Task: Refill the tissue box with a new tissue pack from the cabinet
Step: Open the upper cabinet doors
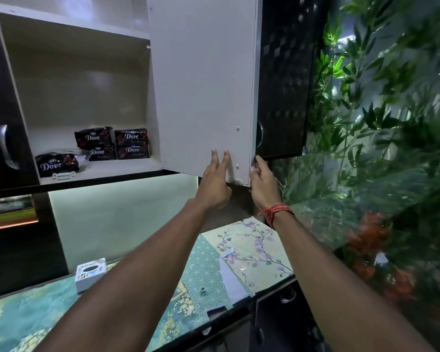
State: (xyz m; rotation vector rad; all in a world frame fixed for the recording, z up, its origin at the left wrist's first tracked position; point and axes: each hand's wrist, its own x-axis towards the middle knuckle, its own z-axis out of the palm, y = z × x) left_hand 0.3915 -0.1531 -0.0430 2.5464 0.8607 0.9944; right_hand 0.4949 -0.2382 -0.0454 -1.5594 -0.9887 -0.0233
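The wall cabinet stands open, its white door (203, 85) swung out toward me. Several black Dove tissue packs (112, 143) lie on the bottom shelf, and one more pack (56, 163) rests nearer the front left. My left hand (215, 179) is pressed flat on the door's inner face near its lower corner, fingers apart. My right hand (262, 184) grips the door's lower outer edge, with a red thread on its wrist. The white tissue box (90, 274) sits on the counter below, left of my left forearm.
A closed dark cabinet door (285, 80) hangs right of the open one, another dark door with a handle (7, 148) at far left. The patterned countertop (252, 247) runs beneath. Leafy plants (379, 123) crowd the right side.
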